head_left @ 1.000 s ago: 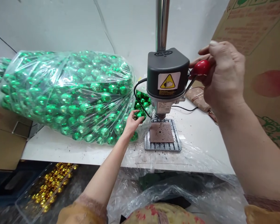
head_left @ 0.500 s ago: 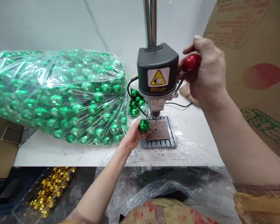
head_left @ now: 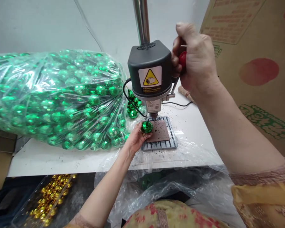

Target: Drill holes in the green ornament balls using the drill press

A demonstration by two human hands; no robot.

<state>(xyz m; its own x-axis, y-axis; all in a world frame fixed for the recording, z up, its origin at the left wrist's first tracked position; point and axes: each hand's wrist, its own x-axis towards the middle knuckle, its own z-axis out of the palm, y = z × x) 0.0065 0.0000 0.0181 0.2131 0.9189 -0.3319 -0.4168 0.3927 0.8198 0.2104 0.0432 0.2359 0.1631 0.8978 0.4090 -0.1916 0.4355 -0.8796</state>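
Observation:
My left hand [head_left: 138,136] holds a shiny green faceted ball [head_left: 147,127] between thumb and fingers, at the left side of a brown square board [head_left: 160,134]. The board lies on the slotted metal base [head_left: 173,144] of a small bench drill press [head_left: 150,68], and dark shavings are scattered over it. My right hand [head_left: 197,57] is closed around the red knob [head_left: 182,59] of the drill press lever, at the right of the black motor housing. The chuck [head_left: 154,114] is just above the board, close to the ball; the bit's tip is hard to make out.
A large clear bag of green faceted balls [head_left: 61,101] fills the left of the white table [head_left: 61,161]. Loose green balls [head_left: 133,113] lie behind the base. A cardboard box [head_left: 256,95] stands at right. Gold balls [head_left: 49,199] sit in a container below the table edge.
My view has shifted slightly, so the drill press appears farther left. The right hand's fingers have wrapped more fully over the red knob. My left hand still holds the ball beside the chuck.

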